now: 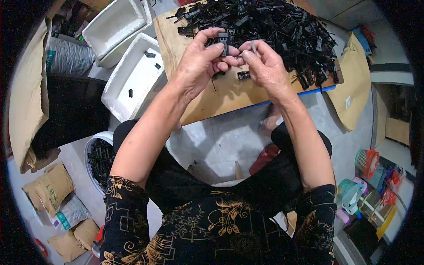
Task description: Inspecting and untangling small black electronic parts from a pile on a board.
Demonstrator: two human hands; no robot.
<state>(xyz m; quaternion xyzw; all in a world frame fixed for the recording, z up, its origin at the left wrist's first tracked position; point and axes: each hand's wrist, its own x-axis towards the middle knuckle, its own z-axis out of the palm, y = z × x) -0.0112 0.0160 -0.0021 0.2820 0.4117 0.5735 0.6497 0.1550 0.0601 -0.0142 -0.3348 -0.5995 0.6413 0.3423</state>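
Between the thumb and fingers of my left hand (205, 55) is a small black plastic part (224, 43), held upright over the table. Close beside it, my right hand (265, 62) is closed in a pinch on a thin greyish piece (253, 47) whose kind I cannot make out. The fingertips of both hands nearly meet. Just below them another black plastic part (243, 75) lies on the wooden tabletop (203, 108). Behind my hands spreads a large heap of black plastic parts (265, 22).
Left of the table, a white foam box (118, 84) holds a few black pieces; another foam box (115, 26) stands behind it. A white bucket (90, 143) of black parts is by my left leg. Brown sacks (353, 88) stand right of the table.
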